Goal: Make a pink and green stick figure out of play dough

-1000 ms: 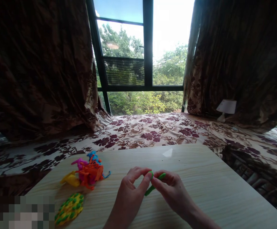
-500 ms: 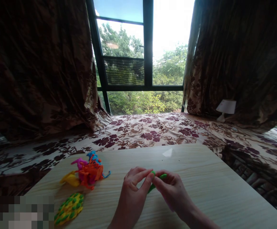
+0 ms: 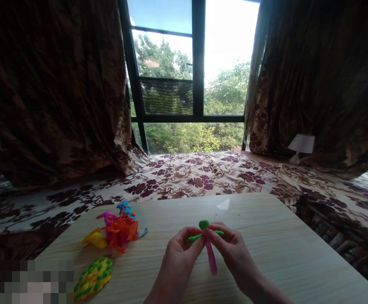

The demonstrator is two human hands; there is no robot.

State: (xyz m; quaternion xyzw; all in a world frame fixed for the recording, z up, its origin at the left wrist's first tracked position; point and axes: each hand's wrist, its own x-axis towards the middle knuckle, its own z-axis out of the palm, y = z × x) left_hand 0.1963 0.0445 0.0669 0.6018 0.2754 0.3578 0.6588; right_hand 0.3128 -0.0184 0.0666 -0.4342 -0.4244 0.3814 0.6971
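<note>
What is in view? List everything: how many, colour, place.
Held piece: 1, green with pink stem, between the hands
Soft lumps: one heap, orange, pink, blue, yellow, table's left
Dotted disc: 1, yellow and green, nearer than heap
Table: 1, pale wood, front
White patch: 1, white, table's far part, perhaps glare
Specks: 2, dark, near that patch
Cover: 1, pale with purple flowers, beyond table
Curtains: 2, dark brown, flanking window
Window: 1, dark frame, far centre
Trees: uncountable, green, outside
Lamp: 1, white, right, by curtain
Slatted object: 1, dark, right of table
Blurred patch: 1, grey, lower left
Left hand: 1, bare, pinching held piece
Right hand: 1, bare, pinching held piece
</note>
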